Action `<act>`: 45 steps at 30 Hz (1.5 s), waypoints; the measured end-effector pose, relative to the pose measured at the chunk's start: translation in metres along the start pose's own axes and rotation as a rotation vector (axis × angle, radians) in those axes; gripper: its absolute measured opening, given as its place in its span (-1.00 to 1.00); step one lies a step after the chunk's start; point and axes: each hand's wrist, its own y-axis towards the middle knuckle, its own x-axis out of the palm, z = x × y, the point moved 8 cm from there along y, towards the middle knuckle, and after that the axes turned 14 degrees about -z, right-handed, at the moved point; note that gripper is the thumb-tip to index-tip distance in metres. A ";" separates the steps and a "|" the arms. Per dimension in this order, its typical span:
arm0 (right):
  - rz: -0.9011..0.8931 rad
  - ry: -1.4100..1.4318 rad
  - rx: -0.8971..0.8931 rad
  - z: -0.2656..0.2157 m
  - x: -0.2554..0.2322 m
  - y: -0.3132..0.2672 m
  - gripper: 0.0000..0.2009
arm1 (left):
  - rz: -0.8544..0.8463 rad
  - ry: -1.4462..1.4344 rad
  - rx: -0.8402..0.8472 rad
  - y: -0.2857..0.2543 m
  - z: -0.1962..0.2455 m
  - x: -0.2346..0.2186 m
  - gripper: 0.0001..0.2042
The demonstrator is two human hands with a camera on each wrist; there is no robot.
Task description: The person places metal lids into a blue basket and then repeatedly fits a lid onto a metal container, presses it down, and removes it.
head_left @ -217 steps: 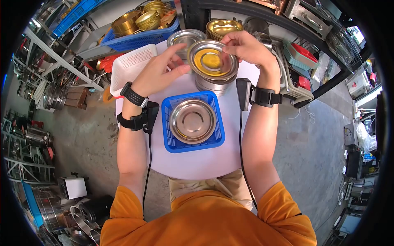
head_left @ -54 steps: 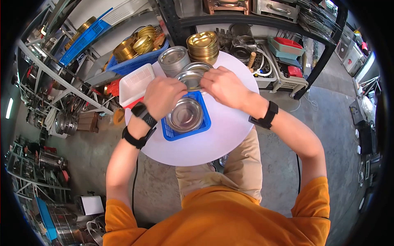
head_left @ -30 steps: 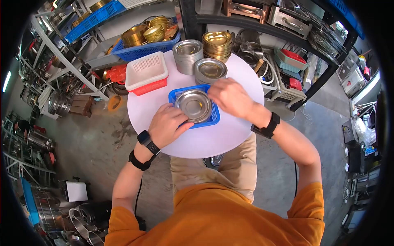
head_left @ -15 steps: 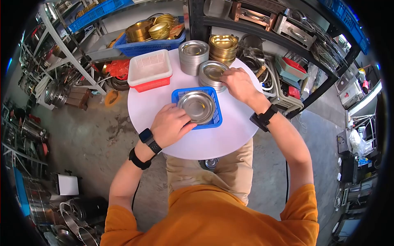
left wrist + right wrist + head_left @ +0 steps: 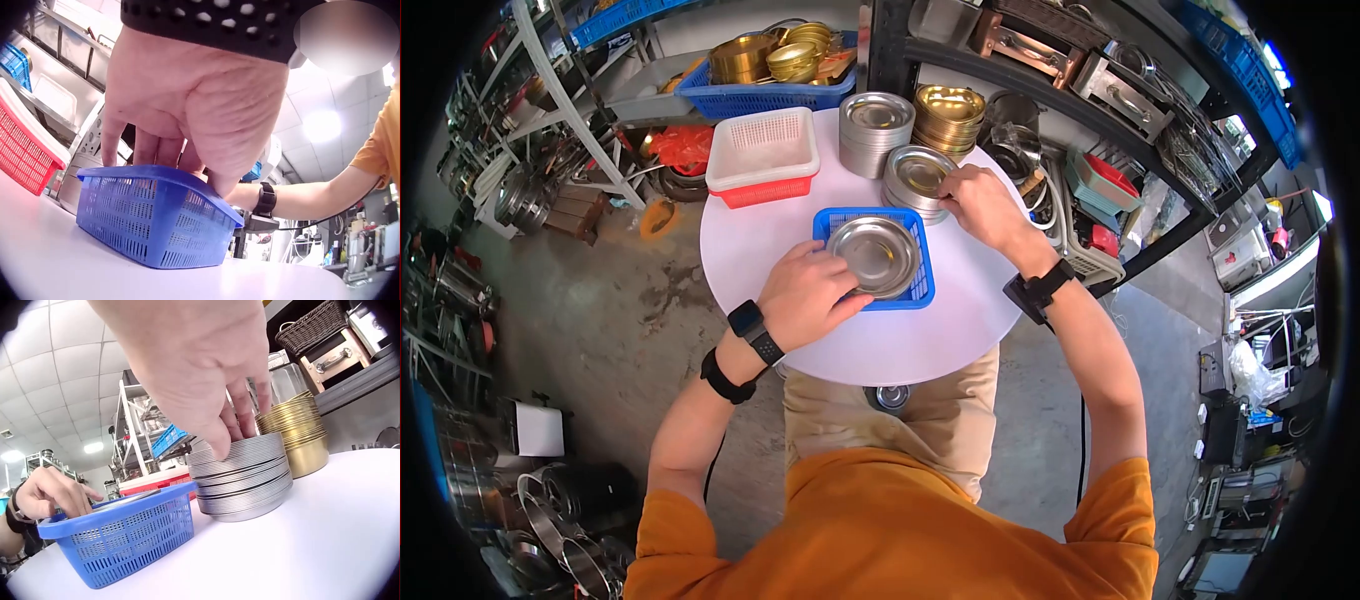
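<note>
A blue plastic basket (image 5: 922,290) stands on the white round table, with a shiny round steel plate (image 5: 876,257) lying in it. My left hand (image 5: 808,292) is at the basket's left side, fingers reaching down over the rim beside the plate; in the left wrist view they dip behind the blue wall. My right hand (image 5: 986,208) is at a stack of steel plates (image 5: 244,478) behind the basket. Its thumb lies at the upper rim and its fingers go over the top, pinching the edge of the top steel plate (image 5: 920,172).
A taller stack of steel plates (image 5: 874,140) and a stack of gold dishes (image 5: 949,118) stand at the back. A white basket (image 5: 762,140) nested in a red one (image 5: 760,192) sits at the back left. Loaded shelves surround the table (image 5: 870,350).
Both hands held a steel plate over the basket; it now lies inside. My right hand has moved away to the shorter stack, while my left stays at the basket's left side.
</note>
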 end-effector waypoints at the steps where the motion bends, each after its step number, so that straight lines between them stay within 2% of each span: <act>1: 0.003 0.020 -0.002 0.000 0.000 0.000 -0.88 | 0.008 0.004 -0.001 -0.001 0.000 0.000 -0.81; 5: 0.017 0.038 0.002 -0.003 0.003 -0.005 -0.87 | 0.017 0.000 0.007 -0.001 0.000 0.002 -0.81; 7: 0.106 -0.035 -0.051 -0.011 0.002 -0.010 -0.87 | 0.017 -0.005 0.005 -0.001 -0.001 0.003 -0.81; 20: -0.044 -0.078 0.006 -0.004 -0.004 0.004 -0.88 | 0.037 -0.013 -0.003 -0.002 -0.001 0.001 -0.80; 26: -0.104 -0.006 0.112 0.003 -0.011 0.004 -0.83 | 0.034 -0.002 -0.008 -0.002 -0.002 0.002 -0.79; 35: -0.087 0.033 -0.053 -0.014 -0.021 0.002 -0.83 | 0.096 0.000 0.003 -0.003 -0.001 0.001 -0.77; 41: -0.110 -0.133 -0.075 -0.018 -0.018 0.004 -0.81 | 0.060 -0.006 -0.009 -0.003 -0.001 -0.001 -0.77; 45: -0.069 -0.324 -0.135 -0.026 -0.008 0.007 -0.90 | 0.083 -0.008 -0.012 -0.005 -0.002 0.000 -0.76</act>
